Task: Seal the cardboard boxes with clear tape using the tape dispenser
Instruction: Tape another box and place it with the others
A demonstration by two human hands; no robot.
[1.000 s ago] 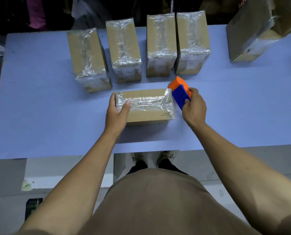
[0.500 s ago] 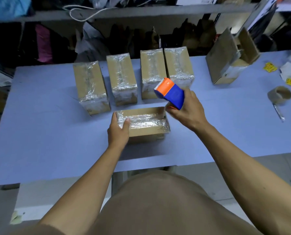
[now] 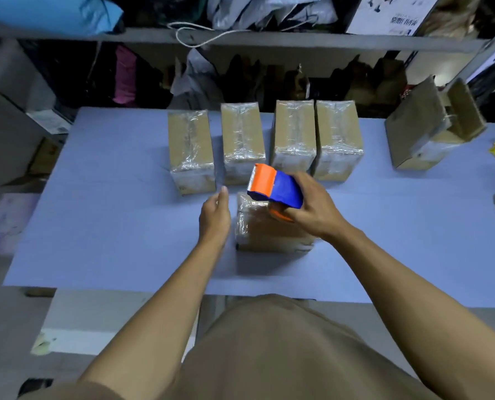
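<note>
Gripping dispenser (image 3: 275,187) in right hand (image 3: 317,209), held directly above near box (image 3: 269,226), toothed edge aimed left. Left hand (image 3: 215,216) relaxed, empty, just left of box, long axis running left-right.

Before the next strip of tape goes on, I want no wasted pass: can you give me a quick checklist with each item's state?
1. Tape dispenser gripped by right hand: ok.
2. Dispenser's toothed edge clear of the near box: ok, held above it.
3. Left hand steadying the near box: not ok, open beside it, not touching.
4. Near box flat on the table: ok.
5. Free tape end ready: cannot tell.
6. Four taped boxes behind, apart from the near box: ok.
</note>
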